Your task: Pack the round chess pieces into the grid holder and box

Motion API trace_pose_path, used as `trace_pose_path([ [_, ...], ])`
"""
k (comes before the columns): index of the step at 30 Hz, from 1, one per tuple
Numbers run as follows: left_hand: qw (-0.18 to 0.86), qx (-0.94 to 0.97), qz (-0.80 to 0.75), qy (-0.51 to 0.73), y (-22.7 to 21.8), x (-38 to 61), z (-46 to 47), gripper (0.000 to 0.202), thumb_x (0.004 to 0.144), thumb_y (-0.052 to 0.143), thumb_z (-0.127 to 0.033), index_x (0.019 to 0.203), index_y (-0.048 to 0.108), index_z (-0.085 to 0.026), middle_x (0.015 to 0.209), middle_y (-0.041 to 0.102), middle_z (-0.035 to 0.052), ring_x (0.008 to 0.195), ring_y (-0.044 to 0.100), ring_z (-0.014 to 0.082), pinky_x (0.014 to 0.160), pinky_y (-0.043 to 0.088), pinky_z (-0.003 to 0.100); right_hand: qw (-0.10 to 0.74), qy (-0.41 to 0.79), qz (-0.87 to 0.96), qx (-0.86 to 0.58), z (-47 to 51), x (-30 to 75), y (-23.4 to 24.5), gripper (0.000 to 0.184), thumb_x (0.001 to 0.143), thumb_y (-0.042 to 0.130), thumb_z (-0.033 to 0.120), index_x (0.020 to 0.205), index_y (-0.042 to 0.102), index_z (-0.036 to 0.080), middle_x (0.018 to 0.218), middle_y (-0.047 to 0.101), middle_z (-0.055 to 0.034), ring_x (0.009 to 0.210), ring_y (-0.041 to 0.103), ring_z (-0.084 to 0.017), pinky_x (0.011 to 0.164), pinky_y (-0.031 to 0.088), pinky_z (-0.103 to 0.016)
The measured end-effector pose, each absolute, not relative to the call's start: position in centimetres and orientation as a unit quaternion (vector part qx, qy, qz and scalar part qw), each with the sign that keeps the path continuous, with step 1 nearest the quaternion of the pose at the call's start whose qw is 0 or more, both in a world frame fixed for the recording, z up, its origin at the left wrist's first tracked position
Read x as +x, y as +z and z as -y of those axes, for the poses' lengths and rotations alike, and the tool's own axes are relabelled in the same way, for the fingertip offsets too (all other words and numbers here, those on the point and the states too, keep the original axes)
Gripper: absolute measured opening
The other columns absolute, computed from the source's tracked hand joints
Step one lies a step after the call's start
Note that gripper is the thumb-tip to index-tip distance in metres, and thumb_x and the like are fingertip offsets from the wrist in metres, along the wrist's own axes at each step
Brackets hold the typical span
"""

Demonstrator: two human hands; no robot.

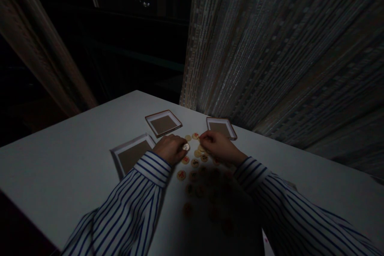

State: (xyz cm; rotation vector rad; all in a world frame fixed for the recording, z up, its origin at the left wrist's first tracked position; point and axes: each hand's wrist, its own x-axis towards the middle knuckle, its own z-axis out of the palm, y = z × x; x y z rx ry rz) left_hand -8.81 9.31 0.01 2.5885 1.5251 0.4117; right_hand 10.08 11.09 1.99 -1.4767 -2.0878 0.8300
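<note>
Your striped sleeves [120,218] lie nearest. Your left hand [170,149] has its grip pinched on a Chinese chess piece [186,147], likely by the edge so its mark shows. Your right hand [221,146] bends over loose pieces [181,175] on the bench [87,128]; I can't tell if its grip holds one.

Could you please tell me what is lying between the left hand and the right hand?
Small round pieces lie between the left hand and the right hand, as the head view shows; some bear markings.
</note>
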Motion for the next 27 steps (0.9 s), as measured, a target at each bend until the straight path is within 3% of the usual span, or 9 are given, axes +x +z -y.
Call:
trace_pose_path([
  [5, 0.039, 0.856, -0.505, 0.1, -0.2, -8.7, -9.3, 0.027, 0.08, 0.048, -0.028, 0.097, 0.065, -0.015, 0.091, 0.065, 0.0114, 0.087, 0.059, 0.024, 0.076, 0.045, 0.035, 0.179, 0.212, 0.807, -0.522, -11.0, 11.2, 1.8, 0.021, 0.076, 0.05, 0.024, 0.089, 0.064, 0.015, 0.074, 0.064, -0.0026, 0.065, 0.055, -0.013, 0.06, 0.039, -0.024],
  [17, 0.016, 0.837, -0.537, 0.102, -0.5, -8.7, -9.2, 0.032, 0.079, 0.047, -0.034, 0.095, 0.068, -0.016, 0.084, 0.061, 0.0122, 0.084, 0.057, 0.026, 0.074, 0.044, 0.036, 0.155, 0.174, 0.829, -0.508, -10.6, 11.2, 2.1, 0.021, 0.076, 0.05, 0.023, 0.089, 0.065, 0.016, 0.073, 0.065, -0.0029, 0.065, 0.056, -0.014, 0.061, 0.038, -0.024],
  [27, 0.032, 0.835, -0.543, 0.08, -0.3, -8.5, -9.2, 0.029, 0.077, 0.049, -0.033, 0.092, 0.069, -0.018, 0.083, 0.06, 0.012, 0.081, 0.057, 0.0266, 0.071, 0.044, 0.036, 0.078, 0.093, 0.863, -0.491, -10.4, 10.9, 2.2, 0.025, 0.075, 0.054, 0.026, 0.095, 0.064, 0.017, 0.096, 0.066, -0.0078, 0.091, 0.057, -0.022, 0.078, 0.038, -0.029],
])
